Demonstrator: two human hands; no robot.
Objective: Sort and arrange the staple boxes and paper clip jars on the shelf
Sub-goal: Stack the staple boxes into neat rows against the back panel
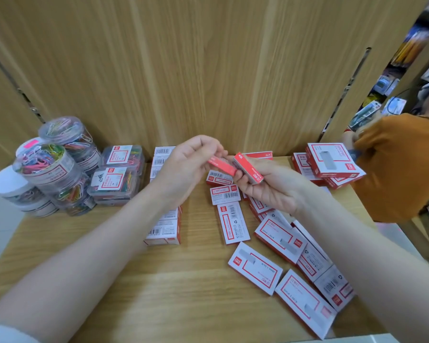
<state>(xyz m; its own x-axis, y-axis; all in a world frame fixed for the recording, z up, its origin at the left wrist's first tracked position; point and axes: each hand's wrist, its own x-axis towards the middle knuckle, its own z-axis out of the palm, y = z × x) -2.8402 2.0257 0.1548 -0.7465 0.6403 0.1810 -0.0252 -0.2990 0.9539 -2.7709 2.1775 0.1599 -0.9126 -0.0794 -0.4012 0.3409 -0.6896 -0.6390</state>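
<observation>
Evidently light and stiff, one small red staple box (222,165) sits pinched in the left hand (186,167) and another (249,170) in the right hand (270,186), above the shelf (159,280), best held by the long sides.

box print (233,225) too blurred to read, row of boxes (162,154) partly behind left hand (183,167)

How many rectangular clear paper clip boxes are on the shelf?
2: one at the back against the wall, one in front of it, both right of the round jars. Others may be hidden.
</observation>
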